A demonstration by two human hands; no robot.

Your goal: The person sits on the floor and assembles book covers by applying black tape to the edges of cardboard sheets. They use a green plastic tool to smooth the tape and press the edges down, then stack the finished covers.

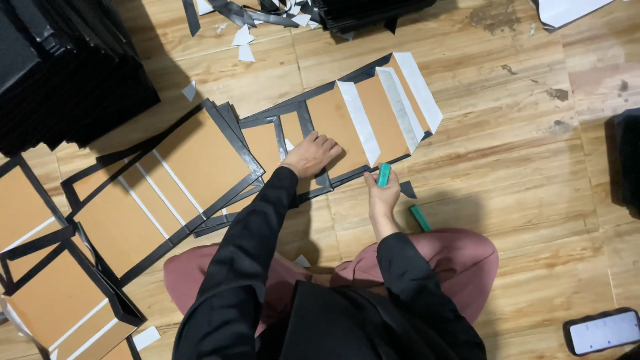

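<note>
Hands work over brown board panels edged in black, laid on a wooden floor (533, 167). We see the left hand (311, 155) pressed flat, fingers loosely curled, on the nearest brown panel (333, 123); it grips nothing and only bears down on the board. The right hand (383, 195) is closed around a small teal tool (384, 175), whose tip stands just above the fist and touches the near black edge of that same panel. White strips (360, 120) lie on the overlapped panels beyond both hands. A second teal piece (420, 218) lies on the floor just beside the right wrist. A phone (603, 331) lies well apart, toward the right knee.
</note>
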